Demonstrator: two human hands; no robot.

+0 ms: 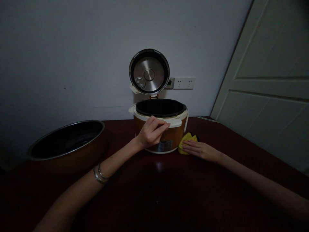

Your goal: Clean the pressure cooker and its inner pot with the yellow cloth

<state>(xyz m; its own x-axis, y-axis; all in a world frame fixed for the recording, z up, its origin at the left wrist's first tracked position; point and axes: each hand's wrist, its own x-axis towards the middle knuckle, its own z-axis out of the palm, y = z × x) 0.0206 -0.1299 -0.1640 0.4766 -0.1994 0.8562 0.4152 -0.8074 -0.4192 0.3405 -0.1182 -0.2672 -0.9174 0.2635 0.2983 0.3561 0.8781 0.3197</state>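
- Beside the right foot of the rice cooker (178,137), on the dark red counter (156,190), a yellow cloth (190,136) is seen bunched low; whether the cooker's side is actually touched by it cannot be told.
- From the right, the cloth is partly covered by the right hand (200,150): the fingers are extended, set close together and pointed leftward, toward the cooker's base. Whether any cloth is gripped beneath them cannot be told.
- No clear long axis is shown by the cloth, since it is crumpled; a dark edge is shown at its far right corner.
- At the cooker's front, the left part of the white front handle (176,122) is held by the left hand (151,132), its fingers curled narrow.
- Along the handle, a crosswise line is formed; the cloth is placed lower than it and to its right.
- By the right hand the cloth is met directly, while the left hand is separated from it by the cooker's front.
- Above the cooker, the lid (158,71) is raised, its inner face turned forward; well to the left, a brown pot (70,164) is touched by neither hand.
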